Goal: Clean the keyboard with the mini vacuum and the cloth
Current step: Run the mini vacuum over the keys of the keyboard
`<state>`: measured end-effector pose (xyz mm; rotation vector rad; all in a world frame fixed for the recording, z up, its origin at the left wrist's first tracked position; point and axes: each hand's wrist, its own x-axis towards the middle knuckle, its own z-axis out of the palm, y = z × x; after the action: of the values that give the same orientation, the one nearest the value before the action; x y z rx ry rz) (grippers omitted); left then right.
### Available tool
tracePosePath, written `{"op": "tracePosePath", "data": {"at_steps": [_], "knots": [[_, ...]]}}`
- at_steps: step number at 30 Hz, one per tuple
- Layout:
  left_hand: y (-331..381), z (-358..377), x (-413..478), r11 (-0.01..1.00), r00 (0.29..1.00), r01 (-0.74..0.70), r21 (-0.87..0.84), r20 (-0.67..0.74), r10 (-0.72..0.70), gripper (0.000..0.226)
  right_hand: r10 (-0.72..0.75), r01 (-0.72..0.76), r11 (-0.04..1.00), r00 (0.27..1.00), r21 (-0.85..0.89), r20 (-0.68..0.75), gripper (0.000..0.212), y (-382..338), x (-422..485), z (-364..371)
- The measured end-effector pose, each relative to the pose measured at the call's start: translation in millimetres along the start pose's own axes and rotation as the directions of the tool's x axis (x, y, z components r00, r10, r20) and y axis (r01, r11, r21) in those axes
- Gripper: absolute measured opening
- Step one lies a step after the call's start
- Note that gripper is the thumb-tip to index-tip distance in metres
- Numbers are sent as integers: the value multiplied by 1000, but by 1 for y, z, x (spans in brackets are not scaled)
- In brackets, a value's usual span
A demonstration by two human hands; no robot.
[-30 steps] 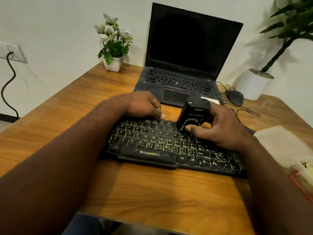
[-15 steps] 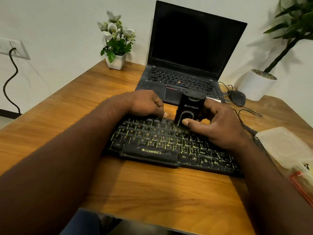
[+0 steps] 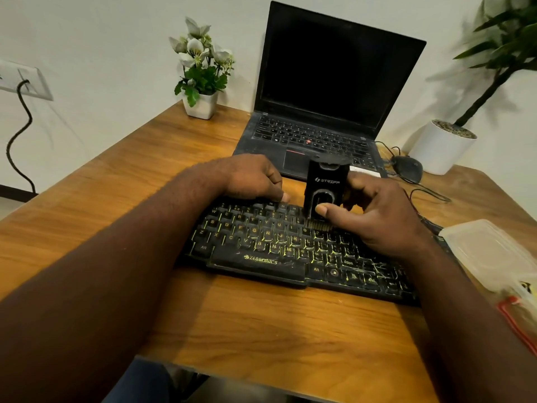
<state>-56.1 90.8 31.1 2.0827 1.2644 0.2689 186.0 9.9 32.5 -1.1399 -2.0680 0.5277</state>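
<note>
While right hand (image 3: 374, 219) grips mini vacuum (image 3: 327, 181), brush on keyboard (image 3: 261, 248) | left hand (image 3: 250, 178) fingers (image 3: 273, 183) grip its far edge

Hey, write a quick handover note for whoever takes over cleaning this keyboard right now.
Left hand: fingers curled over the far edge of the keyboard, steadying it.
Right hand: grip on the mini vacuum, upright, its brush on the upper-middle keys.
Done: vacuuming under way; how much is covered is unclear.
Left: the remaining keys, which look dusty, then the cloth wipe. No cloth identifiable in view.
</note>
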Motion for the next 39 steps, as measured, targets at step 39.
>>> {"op": "tracePosePath", "data": {"at_steps": [39], "knots": [[0, 1, -2, 1000, 1000, 11, -29, 0, -11, 31, 76, -77, 997, 996, -15, -50, 38, 3, -1, 1]]}}
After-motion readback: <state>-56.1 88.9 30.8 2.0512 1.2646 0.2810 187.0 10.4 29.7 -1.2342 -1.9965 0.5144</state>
